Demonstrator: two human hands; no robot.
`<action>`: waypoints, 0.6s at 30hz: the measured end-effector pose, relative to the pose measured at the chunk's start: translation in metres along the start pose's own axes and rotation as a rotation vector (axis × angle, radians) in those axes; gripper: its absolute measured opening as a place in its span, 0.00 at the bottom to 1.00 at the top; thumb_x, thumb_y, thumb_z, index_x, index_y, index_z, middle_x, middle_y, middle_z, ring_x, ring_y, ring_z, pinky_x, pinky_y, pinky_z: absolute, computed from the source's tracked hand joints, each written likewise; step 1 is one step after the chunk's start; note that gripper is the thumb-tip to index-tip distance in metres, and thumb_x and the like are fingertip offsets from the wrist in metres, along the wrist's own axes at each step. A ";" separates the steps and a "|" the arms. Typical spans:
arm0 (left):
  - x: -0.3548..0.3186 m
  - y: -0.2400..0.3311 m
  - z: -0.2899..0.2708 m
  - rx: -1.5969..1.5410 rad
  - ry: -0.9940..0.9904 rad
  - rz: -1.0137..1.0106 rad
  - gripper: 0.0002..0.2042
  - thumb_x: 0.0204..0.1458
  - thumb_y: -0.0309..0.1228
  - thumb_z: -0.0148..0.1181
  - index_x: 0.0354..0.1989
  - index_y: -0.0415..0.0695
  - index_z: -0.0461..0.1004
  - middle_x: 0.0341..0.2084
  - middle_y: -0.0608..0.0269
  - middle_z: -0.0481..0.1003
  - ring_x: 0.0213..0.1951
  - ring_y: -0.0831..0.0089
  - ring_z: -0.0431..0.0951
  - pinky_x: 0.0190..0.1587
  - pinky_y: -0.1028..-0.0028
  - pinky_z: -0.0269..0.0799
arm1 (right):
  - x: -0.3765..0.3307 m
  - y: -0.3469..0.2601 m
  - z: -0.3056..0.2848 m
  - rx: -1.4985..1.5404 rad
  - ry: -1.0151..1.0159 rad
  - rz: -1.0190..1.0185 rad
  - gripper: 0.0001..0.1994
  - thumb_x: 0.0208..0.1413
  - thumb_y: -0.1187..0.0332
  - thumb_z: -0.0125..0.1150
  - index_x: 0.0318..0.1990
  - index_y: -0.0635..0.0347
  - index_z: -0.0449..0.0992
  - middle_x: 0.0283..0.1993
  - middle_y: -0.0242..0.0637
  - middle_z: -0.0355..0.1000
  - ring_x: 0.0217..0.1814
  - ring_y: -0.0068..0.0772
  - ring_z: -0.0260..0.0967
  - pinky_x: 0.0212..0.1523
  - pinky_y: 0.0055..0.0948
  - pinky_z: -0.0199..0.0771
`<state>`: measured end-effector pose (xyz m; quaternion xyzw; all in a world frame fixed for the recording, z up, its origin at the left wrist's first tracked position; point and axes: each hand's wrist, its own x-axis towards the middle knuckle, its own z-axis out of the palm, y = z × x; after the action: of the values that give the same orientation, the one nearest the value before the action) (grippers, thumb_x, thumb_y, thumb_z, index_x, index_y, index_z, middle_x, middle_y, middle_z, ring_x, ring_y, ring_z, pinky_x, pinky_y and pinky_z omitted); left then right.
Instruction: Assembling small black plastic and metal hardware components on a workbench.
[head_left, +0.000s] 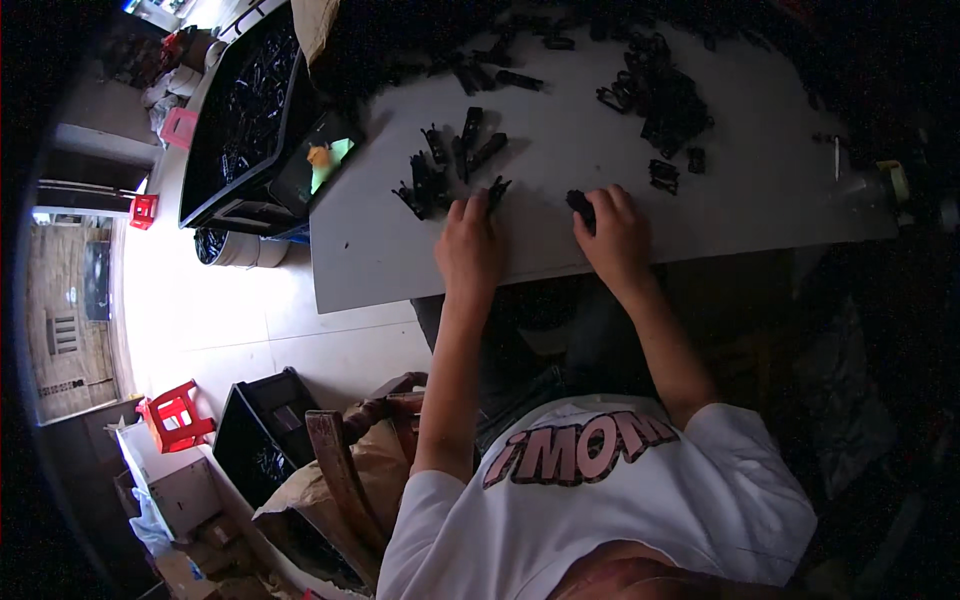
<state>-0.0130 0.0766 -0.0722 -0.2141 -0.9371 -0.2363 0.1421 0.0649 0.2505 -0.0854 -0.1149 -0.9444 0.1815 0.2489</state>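
One small, dark, blocky piece (579, 207) sits pinched in the right hand (618, 235) over a pale, flat-topped table (390, 260), near its front edge. The left hand (470, 247) curls at a slim, black, forked part (497, 191), its grip impossible to tell from where I stand, beside a loose cluster of black, clip-like pieces (429, 182); a larger heap of dark parts (672, 108) lies farther back, beyond the right hand.

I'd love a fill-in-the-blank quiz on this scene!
1. The small part held by the right hand is coloured ____.
2. The person's shirt is mostly ____.
3. The stool beside the lower crate is coloured ____.
4. The big crate of dark pieces stands on the table's ____ side.

Missing words: black; white; red; left.
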 end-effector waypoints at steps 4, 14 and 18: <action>-0.013 -0.019 0.004 -0.612 -0.164 -0.123 0.12 0.51 0.26 0.56 0.45 0.42 0.73 0.33 0.58 0.76 0.29 0.67 0.76 0.31 0.72 0.69 | 0.002 -0.002 0.001 -0.082 -0.058 0.002 0.12 0.44 0.71 0.63 0.38 0.61 0.70 0.37 0.41 0.66 0.39 0.42 0.69 0.36 0.36 0.72; -0.019 -0.017 -0.021 -0.995 -0.383 -0.240 0.08 0.50 0.24 0.55 0.37 0.35 0.75 0.28 0.57 0.77 0.28 0.75 0.75 0.34 0.76 0.70 | 0.014 -0.036 -0.029 0.488 -0.304 -0.278 0.15 0.41 0.77 0.62 0.40 0.63 0.72 0.39 0.40 0.64 0.44 0.40 0.67 0.41 0.32 0.72; -0.020 -0.014 -0.029 -0.972 -0.480 -0.221 0.08 0.50 0.24 0.55 0.38 0.35 0.75 0.25 0.57 0.77 0.25 0.75 0.75 0.32 0.77 0.70 | 0.011 -0.040 -0.033 0.392 -0.349 -0.373 0.17 0.38 0.78 0.64 0.40 0.64 0.72 0.40 0.42 0.64 0.43 0.41 0.67 0.41 0.32 0.72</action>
<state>0.0023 0.0436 -0.0599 -0.2034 -0.7431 -0.5997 -0.2162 0.0677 0.2267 -0.0378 0.1431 -0.9247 0.3282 0.1295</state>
